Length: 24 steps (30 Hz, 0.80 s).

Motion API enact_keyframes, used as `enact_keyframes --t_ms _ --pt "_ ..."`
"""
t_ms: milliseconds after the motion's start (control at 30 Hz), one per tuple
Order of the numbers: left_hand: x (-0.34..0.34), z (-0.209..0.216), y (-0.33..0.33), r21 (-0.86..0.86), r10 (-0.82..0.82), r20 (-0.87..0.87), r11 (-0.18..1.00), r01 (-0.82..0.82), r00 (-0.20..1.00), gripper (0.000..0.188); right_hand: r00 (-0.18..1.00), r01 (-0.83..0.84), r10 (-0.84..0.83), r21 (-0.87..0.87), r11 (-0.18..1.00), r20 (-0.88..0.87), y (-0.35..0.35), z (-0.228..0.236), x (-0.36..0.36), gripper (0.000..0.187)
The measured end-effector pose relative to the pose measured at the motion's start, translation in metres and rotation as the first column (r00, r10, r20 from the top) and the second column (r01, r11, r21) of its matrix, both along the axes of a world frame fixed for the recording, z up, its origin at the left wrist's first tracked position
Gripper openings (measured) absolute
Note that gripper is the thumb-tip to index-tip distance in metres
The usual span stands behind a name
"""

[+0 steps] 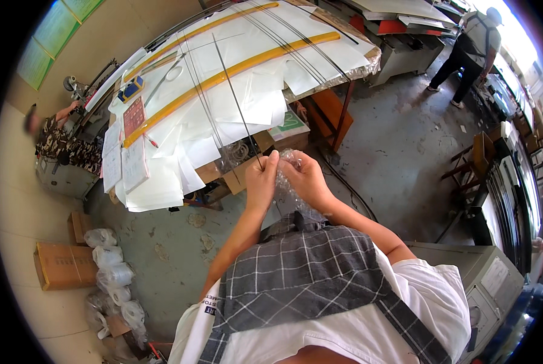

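Observation:
My left hand [261, 184] is closed, with its thumb pointing up, around the lower end of a thin dark rod [235, 94]. The rod slants up and away to the left over the table. Close beside it, my right hand [308, 179] is closed on a crumpled sheet of clear plastic [288, 189]. The plastic hangs between both hands, down toward my checked apron [301, 267]. Whether my left fingers also grip the plastic is hidden.
White sheets cover the table [235, 115] ahead, with yellow bars [223, 76], several thin rods, scissors [174, 73] and a red calculator [134, 116] on it. One person [474, 54] stands far right, another [65, 136] at left. Cartons [65, 266] and plastic-wrapped rolls [113, 276] stand lower left.

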<state>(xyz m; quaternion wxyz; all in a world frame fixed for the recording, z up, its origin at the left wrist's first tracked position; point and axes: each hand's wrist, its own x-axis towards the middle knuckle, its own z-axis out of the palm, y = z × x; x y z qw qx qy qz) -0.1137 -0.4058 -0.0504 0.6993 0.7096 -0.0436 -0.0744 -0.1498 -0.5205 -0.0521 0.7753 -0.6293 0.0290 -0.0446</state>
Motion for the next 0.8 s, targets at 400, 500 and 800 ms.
enact_keyframes --t_ms 400,500,800 --pt "-0.004 0.011 0.019 -0.189 -0.114 0.007 0.975 0.113 0.993 0.029 0.98 -0.003 0.11 0.537 0.844 -0.168 -0.03 0.041 -0.002 0.016" --pt "-0.004 0.016 0.028 -0.213 -0.172 0.043 0.961 0.177 0.984 0.027 0.984 0.057 0.061 0.617 0.785 -0.169 -0.041 0.051 0.002 0.012" --pt "-0.006 0.011 0.06 -0.305 -0.194 0.058 0.931 0.202 0.979 0.014 0.997 0.013 -0.069 0.751 0.66 0.043 -0.093 0.1 0.015 0.013"
